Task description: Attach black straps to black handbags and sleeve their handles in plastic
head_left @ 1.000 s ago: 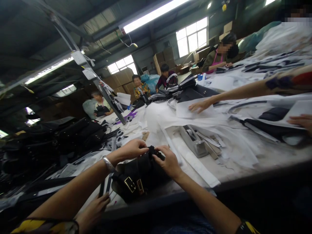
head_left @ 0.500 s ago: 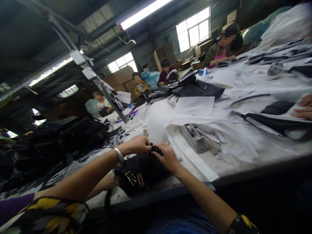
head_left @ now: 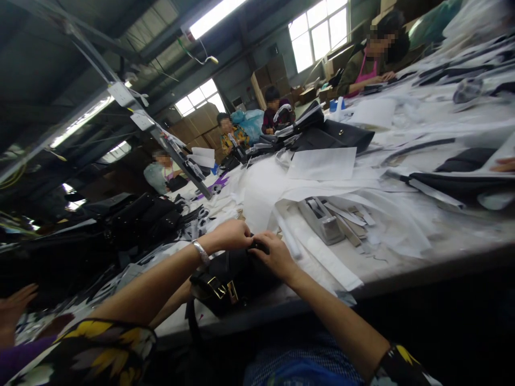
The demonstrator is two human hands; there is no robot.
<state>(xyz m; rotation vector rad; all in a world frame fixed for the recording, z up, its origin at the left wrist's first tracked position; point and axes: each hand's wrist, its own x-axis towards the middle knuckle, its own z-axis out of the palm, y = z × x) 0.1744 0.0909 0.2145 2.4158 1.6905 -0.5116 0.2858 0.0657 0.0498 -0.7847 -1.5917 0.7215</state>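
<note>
A black bag with gold buckles lies near the table's front edge, in front of me. Above its far side, my left hand, with a silver bracelet at the wrist, pinches a black strap-like piece. My right hand grips the same piece from the right, its fingers curled and almost touching the left ones. The exact shape of the piece is mostly hidden by the fingers. Under my left arm, a co-worker's forearm reaches to the bag's left side; that hand is hidden.
Right of my hands stands a grey tape dispenser beside white strips. White sheets and black bags cover the table beyond. Black bags are piled at left. Another person's raised hand shows at lower left.
My hands have drawn slightly closer together over the black piece, which sits lower now. A co-worker's hand has come into view at lower left. The hand at far right has mostly left the view.
</note>
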